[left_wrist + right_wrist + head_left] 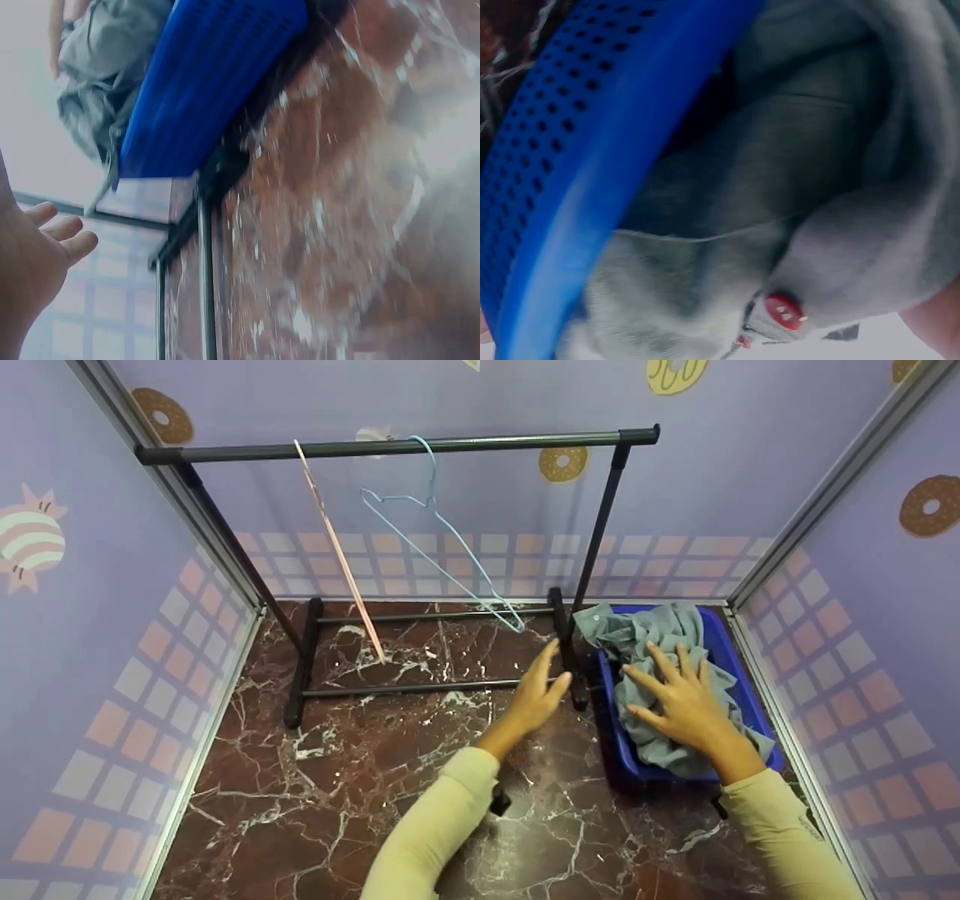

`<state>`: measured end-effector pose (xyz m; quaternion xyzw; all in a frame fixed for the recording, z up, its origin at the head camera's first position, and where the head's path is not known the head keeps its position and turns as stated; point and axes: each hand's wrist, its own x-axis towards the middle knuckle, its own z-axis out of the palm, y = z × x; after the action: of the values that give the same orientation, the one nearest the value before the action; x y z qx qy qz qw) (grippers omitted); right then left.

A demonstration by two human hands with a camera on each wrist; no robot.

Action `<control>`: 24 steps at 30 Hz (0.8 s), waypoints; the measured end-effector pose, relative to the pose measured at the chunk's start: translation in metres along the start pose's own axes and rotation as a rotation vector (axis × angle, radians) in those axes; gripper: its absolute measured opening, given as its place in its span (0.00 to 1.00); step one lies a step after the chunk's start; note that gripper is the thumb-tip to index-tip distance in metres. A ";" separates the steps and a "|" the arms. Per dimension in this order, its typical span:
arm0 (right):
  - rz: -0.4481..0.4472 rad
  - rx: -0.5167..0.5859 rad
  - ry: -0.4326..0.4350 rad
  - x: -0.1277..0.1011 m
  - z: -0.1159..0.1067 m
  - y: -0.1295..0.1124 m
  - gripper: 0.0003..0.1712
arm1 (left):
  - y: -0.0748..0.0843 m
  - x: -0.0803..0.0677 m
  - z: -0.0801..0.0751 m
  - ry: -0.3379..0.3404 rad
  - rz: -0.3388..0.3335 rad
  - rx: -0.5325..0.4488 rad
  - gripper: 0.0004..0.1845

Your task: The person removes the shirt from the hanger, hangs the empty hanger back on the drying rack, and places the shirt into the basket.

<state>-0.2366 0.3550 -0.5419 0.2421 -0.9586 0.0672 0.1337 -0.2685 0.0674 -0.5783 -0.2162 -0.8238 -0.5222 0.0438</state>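
Note:
A crumpled grey-green garment fills the blue basket and hangs over its rim in places. My right hand lies over the garment with its fingers spread. In the right wrist view a red button shows on the cloth, beside the basket's perforated wall; only a bit of that hand is visible there. Left of the basket, my left hand is held out with fingers extended and nothing in it. It is near the rack's right foot in the head view.
A black clothes rack stands against the back wall. From its bar hang a pink hanger and a light blue hanger. Patterned wall panels enclose the marbled dark red floor on three sides.

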 end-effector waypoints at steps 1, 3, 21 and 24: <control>0.010 0.001 -0.026 -0.001 0.003 0.001 0.38 | -0.003 -0.003 -0.005 0.004 -0.006 0.006 0.36; 0.026 0.006 -0.062 -0.003 0.008 0.004 0.37 | -0.008 -0.008 -0.015 0.010 -0.042 0.012 0.36; -0.006 -0.127 0.036 -0.024 0.073 0.022 0.33 | -0.045 -0.039 -0.064 0.062 -0.051 0.084 0.36; -0.036 -0.180 0.100 -0.025 0.084 0.022 0.34 | -0.048 -0.041 -0.068 0.073 -0.061 0.086 0.36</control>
<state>-0.2449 0.3694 -0.6304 0.2425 -0.9484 -0.0098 0.2039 -0.2614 -0.0223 -0.6006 -0.1697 -0.8494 -0.4951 0.0673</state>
